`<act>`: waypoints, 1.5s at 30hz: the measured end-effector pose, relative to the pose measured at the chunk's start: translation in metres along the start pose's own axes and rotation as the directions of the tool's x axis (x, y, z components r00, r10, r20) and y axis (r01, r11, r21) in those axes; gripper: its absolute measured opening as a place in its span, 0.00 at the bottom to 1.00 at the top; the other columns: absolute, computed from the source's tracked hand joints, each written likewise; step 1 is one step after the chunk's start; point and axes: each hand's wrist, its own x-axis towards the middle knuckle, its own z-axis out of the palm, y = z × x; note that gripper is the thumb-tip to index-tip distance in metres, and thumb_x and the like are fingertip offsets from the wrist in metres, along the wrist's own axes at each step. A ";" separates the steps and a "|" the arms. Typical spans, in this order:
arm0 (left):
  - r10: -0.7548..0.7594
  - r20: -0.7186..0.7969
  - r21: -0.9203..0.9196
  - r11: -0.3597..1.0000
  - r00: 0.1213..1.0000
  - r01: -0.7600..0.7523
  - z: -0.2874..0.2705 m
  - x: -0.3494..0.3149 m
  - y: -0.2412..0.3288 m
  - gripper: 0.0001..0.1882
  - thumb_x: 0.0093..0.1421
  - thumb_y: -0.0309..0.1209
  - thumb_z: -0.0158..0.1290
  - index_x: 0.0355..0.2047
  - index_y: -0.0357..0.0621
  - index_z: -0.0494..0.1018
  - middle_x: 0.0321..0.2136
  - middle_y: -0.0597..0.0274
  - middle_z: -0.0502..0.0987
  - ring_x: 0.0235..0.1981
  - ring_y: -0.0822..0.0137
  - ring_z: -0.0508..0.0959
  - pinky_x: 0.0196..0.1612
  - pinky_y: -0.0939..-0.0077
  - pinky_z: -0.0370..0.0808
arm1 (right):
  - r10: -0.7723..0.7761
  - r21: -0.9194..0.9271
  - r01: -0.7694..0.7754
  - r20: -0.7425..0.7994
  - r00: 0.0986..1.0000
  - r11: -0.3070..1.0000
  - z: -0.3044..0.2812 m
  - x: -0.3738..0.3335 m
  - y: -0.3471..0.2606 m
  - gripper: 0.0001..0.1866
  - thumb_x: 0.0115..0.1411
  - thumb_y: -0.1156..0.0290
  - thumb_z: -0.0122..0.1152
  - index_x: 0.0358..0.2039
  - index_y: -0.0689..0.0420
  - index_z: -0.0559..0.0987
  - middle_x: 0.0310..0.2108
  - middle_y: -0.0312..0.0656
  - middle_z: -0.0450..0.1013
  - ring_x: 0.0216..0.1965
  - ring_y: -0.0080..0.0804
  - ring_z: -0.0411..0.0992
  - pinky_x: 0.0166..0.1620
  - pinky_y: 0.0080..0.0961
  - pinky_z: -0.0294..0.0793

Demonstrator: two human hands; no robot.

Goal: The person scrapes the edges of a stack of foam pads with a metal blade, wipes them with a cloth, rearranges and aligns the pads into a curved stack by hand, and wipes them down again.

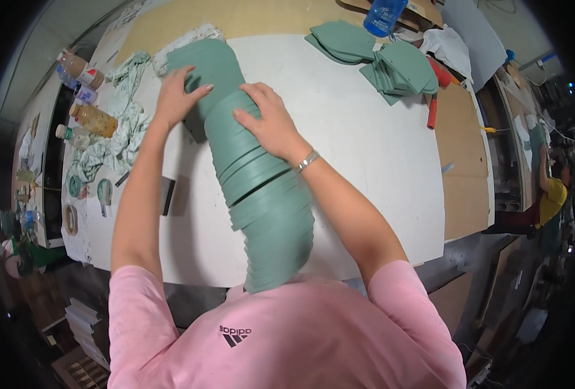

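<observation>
A long stack of green flat pieces with rounded ends (255, 162) lies fanned out across the white board, from its far side to near my body. At the far end, my left hand (178, 97) rests over the left edge of the farthest piece, fingers apart and thumb stretched to the right. My right hand (269, 123) lies on the right side of the stack, fingers along its edge and thumb apart from them. A dark gap shows between two groups of pieces below that hand. What lies beneath the stack is hidden.
More green pieces (401, 68) are piled at the far right, beside a red tool (432, 110) and a blue bottle (384, 16). Crumpled cloths (122, 129) and several bottles (93, 120) line the left. A dark block (167, 196) and tape roll (71, 220) sit nearer. Another person (550, 201) stands far right.
</observation>
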 end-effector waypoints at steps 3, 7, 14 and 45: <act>0.094 0.056 0.479 0.871 0.994 -0.110 0.002 0.059 -0.030 0.52 0.46 0.63 0.63 0.66 0.51 0.60 0.67 0.47 0.57 0.67 0.46 0.58 0.66 0.44 0.56 | 0.002 -0.046 -0.003 -0.013 1.000 0.999 -0.003 -0.004 -0.001 0.32 0.61 0.51 0.58 0.62 0.53 0.67 0.65 0.52 0.58 0.66 0.49 0.55 0.66 0.40 0.57; -0.070 0.103 0.558 0.830 0.992 0.001 0.014 0.117 -0.034 0.57 0.45 0.70 0.57 0.70 0.56 0.54 0.70 0.47 0.52 0.71 0.46 0.51 0.66 0.31 0.47 | 0.030 -0.065 -0.031 -0.016 0.999 0.997 -0.007 -0.006 -0.004 0.32 0.60 0.52 0.59 0.61 0.54 0.67 0.64 0.53 0.59 0.65 0.50 0.57 0.66 0.40 0.58; -0.266 0.300 0.545 0.836 0.916 0.064 0.019 0.131 -0.025 0.62 0.41 0.73 0.56 0.71 0.58 0.49 0.70 0.46 0.51 0.70 0.43 0.51 0.65 0.31 0.48 | 0.038 -0.080 -0.040 -0.026 0.999 0.996 -0.008 -0.010 -0.005 0.31 0.59 0.53 0.61 0.60 0.53 0.69 0.63 0.53 0.60 0.64 0.51 0.58 0.64 0.41 0.59; -0.189 0.027 0.416 0.895 0.982 0.161 0.047 0.001 0.044 0.58 0.37 0.50 0.68 0.68 0.47 0.57 0.64 0.40 0.58 0.66 0.41 0.55 0.65 0.34 0.48 | -0.058 0.102 0.041 0.173 0.983 0.994 -0.007 -0.001 0.017 0.30 0.71 0.59 0.47 0.66 0.65 0.60 0.66 0.48 0.59 0.65 0.40 0.57 0.67 0.34 0.52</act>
